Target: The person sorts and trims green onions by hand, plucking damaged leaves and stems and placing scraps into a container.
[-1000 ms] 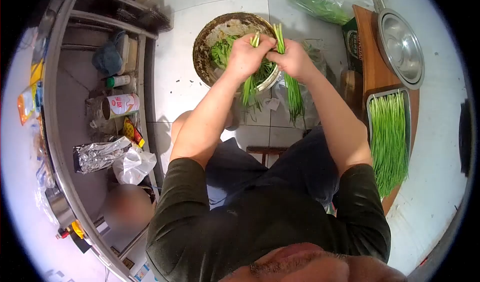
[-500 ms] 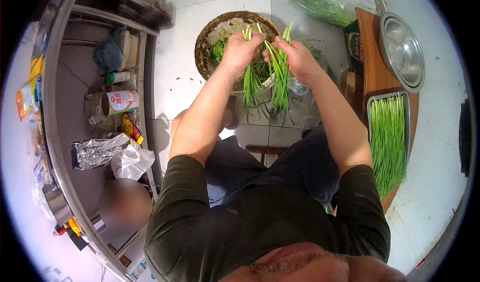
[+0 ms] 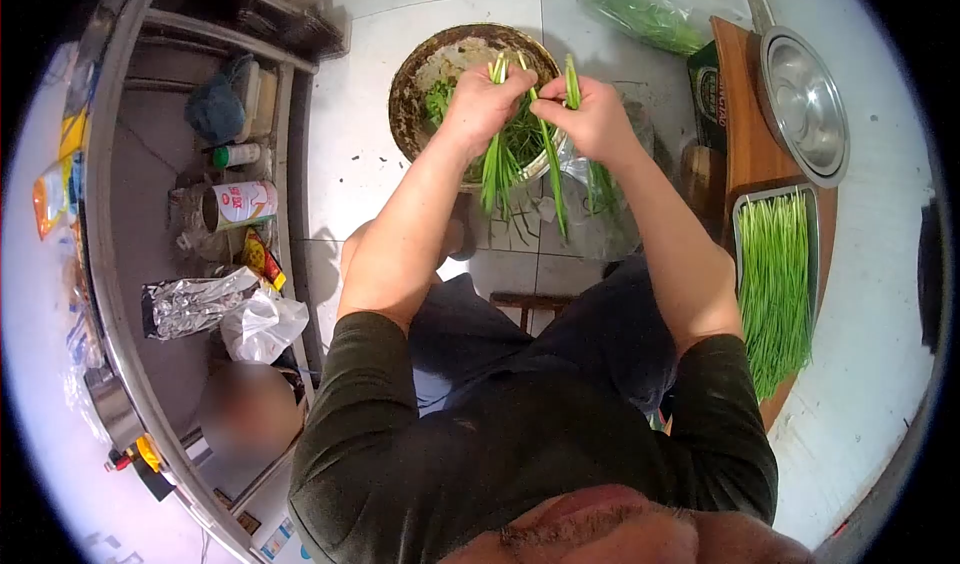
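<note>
My left hand (image 3: 482, 106) is closed round a small bunch of garlic chives (image 3: 499, 176), pale ends up and green leaves hanging down. Beside it, my right hand (image 3: 592, 122) pinches one or a few chive stalks (image 3: 556, 186) between thumb and fingers. More chives (image 3: 601, 189) hang from the same hand, their pale ends standing above the fingers. Both hands are over a stained round basin (image 3: 402, 116), which contains green scraps. Under the right hand lies a clear plastic bag (image 3: 605, 232).
At right, a tray holds many lined-up chives (image 3: 776, 289) on a wooden board (image 3: 742, 114), near a steel bowl (image 3: 805, 109). A bag of greens (image 3: 640, 12) lies at the back. A shelf rack (image 3: 292, 154) with bottles and bags stands left.
The chives in my right hand have separated: a few stalks are now pinched towards the left hand, the rest hang further right. My left hand has barely moved.
</note>
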### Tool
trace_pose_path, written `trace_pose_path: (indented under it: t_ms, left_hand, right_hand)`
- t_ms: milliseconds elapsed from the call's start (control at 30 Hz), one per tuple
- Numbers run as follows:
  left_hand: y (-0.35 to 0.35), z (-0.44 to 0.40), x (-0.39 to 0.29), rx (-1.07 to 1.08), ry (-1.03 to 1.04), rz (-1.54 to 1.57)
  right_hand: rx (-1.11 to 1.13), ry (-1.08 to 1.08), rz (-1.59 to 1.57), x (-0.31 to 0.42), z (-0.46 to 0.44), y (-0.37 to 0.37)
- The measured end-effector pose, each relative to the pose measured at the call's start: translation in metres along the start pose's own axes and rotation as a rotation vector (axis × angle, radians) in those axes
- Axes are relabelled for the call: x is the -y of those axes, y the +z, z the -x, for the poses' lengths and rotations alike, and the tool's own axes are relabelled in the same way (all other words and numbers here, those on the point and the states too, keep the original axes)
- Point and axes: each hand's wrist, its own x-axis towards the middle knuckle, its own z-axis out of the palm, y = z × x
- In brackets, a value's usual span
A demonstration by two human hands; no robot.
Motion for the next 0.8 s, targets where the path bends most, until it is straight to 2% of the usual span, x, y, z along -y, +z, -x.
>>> trace_pose_path:
  t_ms: [200, 300, 600, 700, 800]
  left_hand:
    - [0.001, 0.004, -0.005, 0.007, -0.031, 0.037]
    - [0.003, 0.004, -0.001, 0.031, 0.043, -0.156]
    - [0.002, 0.0, 0.009, -0.016, 0.153, -0.431]
    - [-0.002, -0.003, 0.011, 0.009, 0.193, -0.493]
    - [-0.004, -0.002, 0.002, -0.102, 0.009, -0.5]
  right_hand:
    - [-0.134, 0.016, 0.016, 0.001, -0.003, -0.003]
    - [-0.121, 0.016, 0.014, -0.001, -0.003, -0.004]
    - [-0.082, -0.019, -0.075, -0.005, -0.002, 0.0]
    - [-0.07, 0.02, 0.062, 0.002, 0.0, -0.002]
    - [-0.058, 0.024, 0.138, 0.008, 0.001, -0.003]
